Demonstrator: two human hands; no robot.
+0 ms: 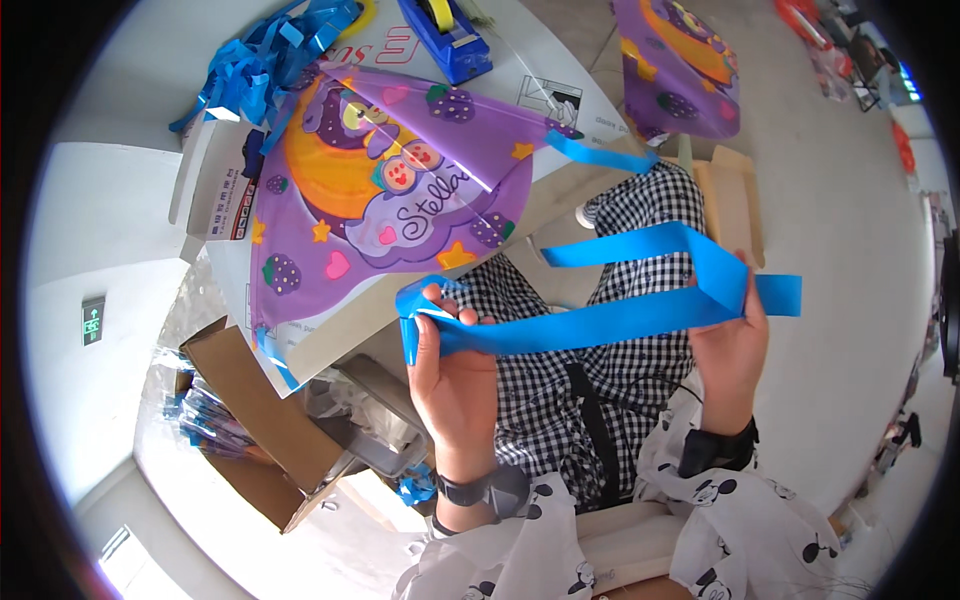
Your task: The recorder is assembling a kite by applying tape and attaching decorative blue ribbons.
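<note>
A long, flat blue ribbon [590, 321] stretches between my two hands above my checked lap. My left hand [453, 375] pinches its left end, where the strip is bunched and folded over the fingertips. At the other side my right hand [729, 345] grips the ribbon near a fold, with a short end sticking out to the right. From that fold a second length runs back left to a loose end. Beyond my hands, a purple kite [400, 190] with a cartoon moon lies on the table, blue strips at its corners.
A blue tape dispenser [455, 45] and a heap of blue ribbon [265, 60] sit on the table [345, 348]. Another purple kite [685, 75] is at the far right, above a cardboard box [735, 190]. An open carton [265, 425] with plastic-wrapped items stands at lower left.
</note>
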